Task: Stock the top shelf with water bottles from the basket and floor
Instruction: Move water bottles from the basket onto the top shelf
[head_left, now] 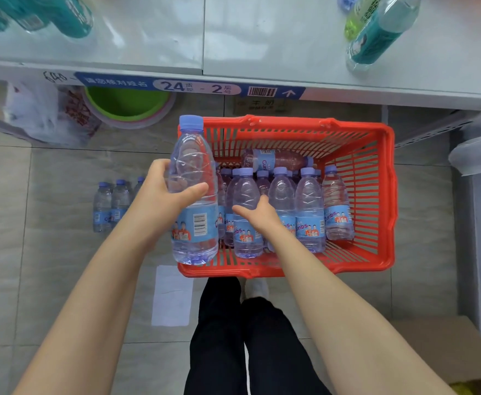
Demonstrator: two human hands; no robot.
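My left hand (162,189) grips a clear water bottle (193,223) with a lilac cap and a blue label, held upright above the left edge of the red basket (376,201). My right hand (257,213) reaches into the basket and wraps around another upright bottle (246,195) standing there. Several more bottles (309,206) stand in the basket, and one bottle lies on its side (276,159) behind them. A few bottles (111,203) stand on the floor to the left. The white top shelf (262,38) runs across the top of the view.
On the shelf stand teal-labelled bottles at the left (62,15) and right (376,38). Below the shelf sit a green basin (125,105) and a plastic bag (39,115). A cardboard box (444,346) lies at the lower right. My legs (233,337) stand just behind the basket.
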